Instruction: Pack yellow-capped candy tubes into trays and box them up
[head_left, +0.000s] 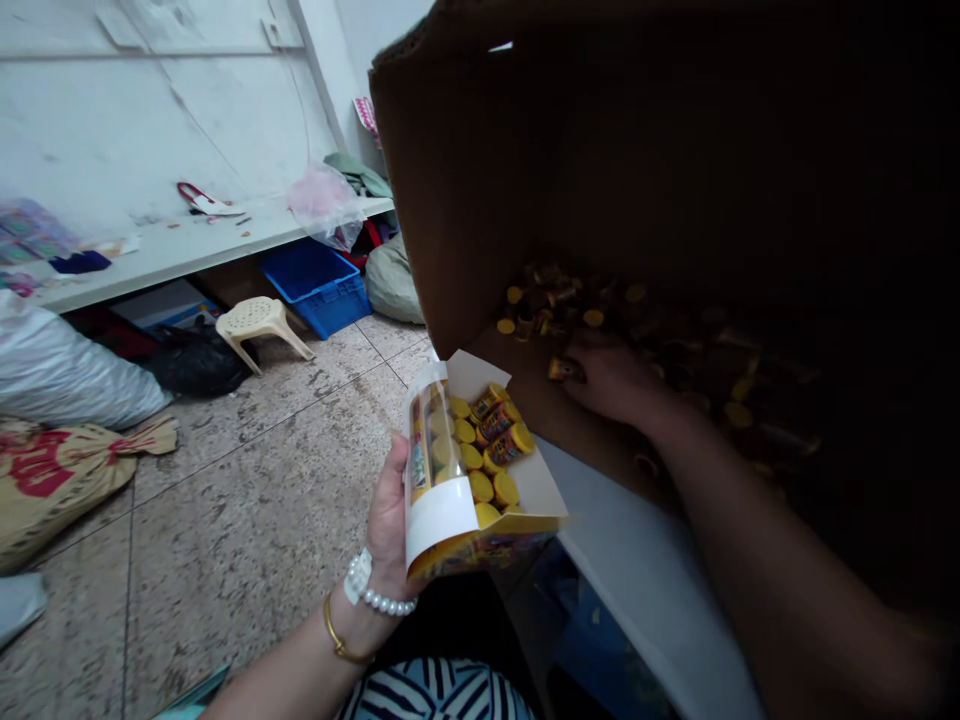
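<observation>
My left hand (388,525), with a pearl bracelet and a gold bangle on the wrist, grips an open white and yellow cardboard carton (448,518) from below. Inside the carton stand several small tubes with yellow caps (480,460), some lying on their sides with colourful labels. My right hand (611,380) reaches into a large brown cardboard box (465,180) and pinches one small tube (564,369) at the fingertips. A loose heap of similar tubes (559,305) lies on the box floor, its far part lost in shadow.
The box rests on a white counter (637,565). Beyond it, a white shelf (172,255) holds papers and a pink plastic bag (324,205). Below are a blue plastic crate (319,285), a beige stool (262,325) and several sacks on the tiled floor.
</observation>
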